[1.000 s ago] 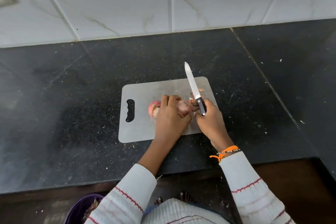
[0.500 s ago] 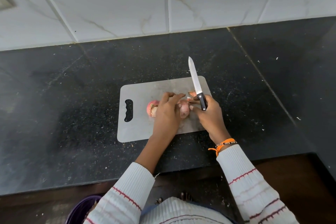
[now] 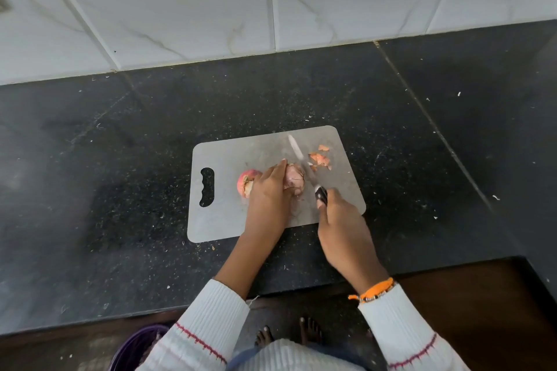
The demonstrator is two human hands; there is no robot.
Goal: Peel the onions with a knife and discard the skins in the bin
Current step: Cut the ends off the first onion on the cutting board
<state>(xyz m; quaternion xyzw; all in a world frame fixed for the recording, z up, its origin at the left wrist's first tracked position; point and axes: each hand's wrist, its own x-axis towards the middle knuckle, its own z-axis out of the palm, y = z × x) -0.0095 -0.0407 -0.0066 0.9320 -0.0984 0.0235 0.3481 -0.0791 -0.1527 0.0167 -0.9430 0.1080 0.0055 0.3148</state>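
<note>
Item: onion (image 3: 294,178), part-peeled, on board (image 3: 229,159), pinned by left hand (image 3: 269,193), fingers closed over it. Knife (image 3: 304,164) gripped in right hand (image 3: 340,226), blade now lowered beside onion vs. raised 0.5 s ago. Skin bits (image 3: 321,157) newly shown on board, right of blade. 2nd onion (image 3: 247,181) unpeeled, left of hand. Bin (image 3: 135,346) at floor, lower left. Judged: peeling midway; skins not yet binned.

On a grey rectangular cutting board (image 3: 229,214) atop the black speckled stone counter (image 3: 120,159), the left hand (image 3: 268,193) presses a pale, partly peeled onion (image 3: 294,178). The right hand (image 3: 340,220) grips a black-handled steel knife (image 3: 304,166), blade against that onion. Orange skin scraps (image 3: 321,158) lie near the board's far right corner; a pink unpeeled onion (image 3: 245,182) sits just left of the left hand.
</note>
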